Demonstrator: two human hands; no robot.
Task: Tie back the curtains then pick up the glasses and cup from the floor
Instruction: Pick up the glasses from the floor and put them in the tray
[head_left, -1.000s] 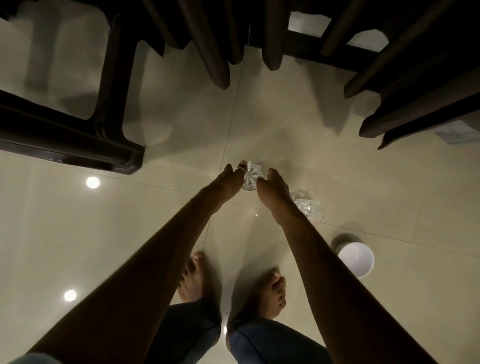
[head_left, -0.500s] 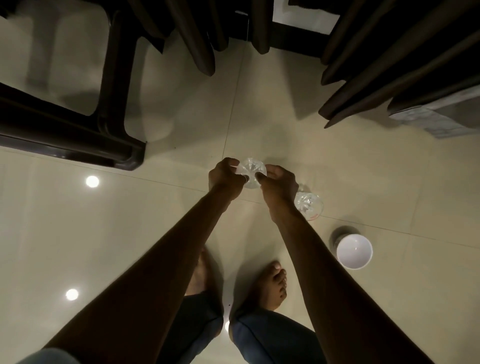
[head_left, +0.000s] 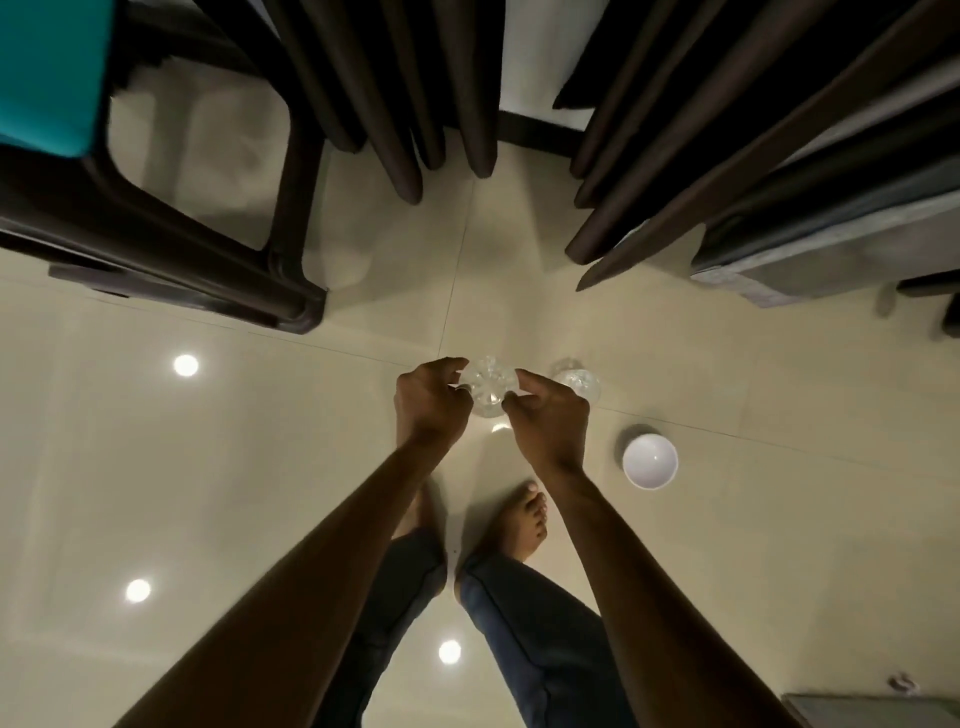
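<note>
A clear cut glass (head_left: 488, 387) is held between both my hands above the pale tiled floor. My left hand (head_left: 428, 405) grips its left side with curled fingers, and my right hand (head_left: 550, 415) pinches its right side. A second clear glass (head_left: 579, 383) stands on the floor just right of my right hand. A white cup (head_left: 650, 460) stands on the floor further right and nearer to me. Dark curtain folds (head_left: 395, 98) hang at the top middle, and more curtain folds (head_left: 727, 140) at the top right.
A dark wooden chair frame (head_left: 291, 218) with a teal cushion (head_left: 49, 73) stands at the upper left. A grey upholstered edge (head_left: 831, 249) sits at the right. My bare feet (head_left: 524, 525) stand on the floor below my hands. Ceiling lights reflect in the tiles.
Both hands have closed round the first glass and lifted it off the floor toward me. The view has risen, showing more curtain and chair.
</note>
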